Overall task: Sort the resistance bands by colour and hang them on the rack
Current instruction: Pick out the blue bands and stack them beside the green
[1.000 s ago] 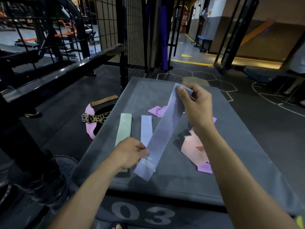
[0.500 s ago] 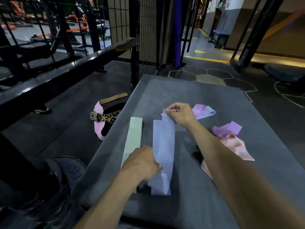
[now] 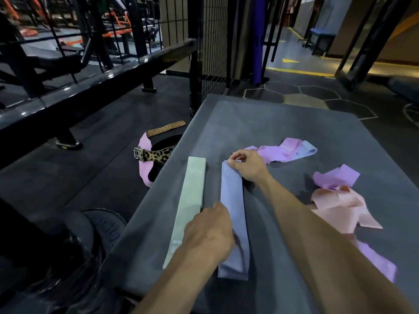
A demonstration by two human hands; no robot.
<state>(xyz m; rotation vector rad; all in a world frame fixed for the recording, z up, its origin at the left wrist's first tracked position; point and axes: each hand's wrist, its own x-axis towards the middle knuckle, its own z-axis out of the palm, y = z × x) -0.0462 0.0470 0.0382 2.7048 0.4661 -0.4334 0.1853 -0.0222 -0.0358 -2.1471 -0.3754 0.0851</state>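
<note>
Both grips grasp the blue band (image 3: 232,200) lying flat at frame centre on the grey worktop (image 3: 249,118): the left hand (image 3: 209,234) pinches its near end low in the frame, and the right hand (image 3: 247,165) pinches its far end. Just left of it, apart and parallel, lies the green band (image 3: 188,207). At right lie loose purple bands (image 3: 335,176) and pink bands (image 3: 340,207), with a purple-and-blue tangle (image 3: 288,149) beyond the right hand; a leopard belt (image 3: 156,155) lies on the floor at left.

The blue band (image 3: 232,207), held up a second ago, now lies flat at the green band's (image 3: 189,207) 3 o'clock.
</note>
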